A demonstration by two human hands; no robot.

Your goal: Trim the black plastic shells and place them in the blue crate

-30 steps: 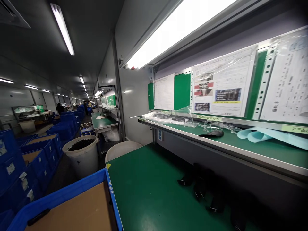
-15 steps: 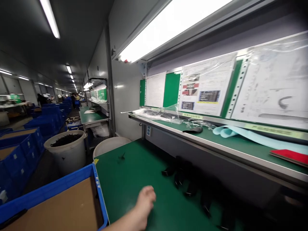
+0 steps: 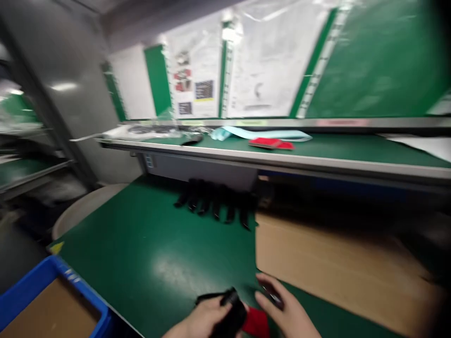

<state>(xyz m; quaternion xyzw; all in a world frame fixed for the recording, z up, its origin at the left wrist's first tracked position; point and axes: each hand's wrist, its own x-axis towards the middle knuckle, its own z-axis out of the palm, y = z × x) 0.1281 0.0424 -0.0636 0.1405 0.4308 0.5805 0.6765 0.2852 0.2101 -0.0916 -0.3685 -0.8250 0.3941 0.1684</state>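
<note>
My left hand (image 3: 207,317) grips a black elongated part (image 3: 230,312), with a thin black strap running out to its left. My right hand (image 3: 289,307) curls around a small dark part (image 3: 273,296), close to the black part. Between my hands lies a red piece (image 3: 256,323), partly hidden by them and blurred. Both hands are at the near edge of a green bench mat (image 3: 151,225). A row of several black parts (image 3: 214,201) stands at the far side of the mat, beyond my reach-side cardboard sheet (image 3: 338,267).
A blue crate (image 3: 45,293) lined with cardboard sits at the near left corner. Behind the bench, a shelf (image 3: 225,152) holds a red folder (image 3: 271,143), a light blue sheet (image 3: 260,134) and plastic bags (image 3: 141,131). A white bin (image 3: 84,206) stands beyond the left edge.
My view has swung right and down, away from the aisle. One hand showed empty over the mat before; now both hands are in view, holding dark parts above a red piece.
</note>
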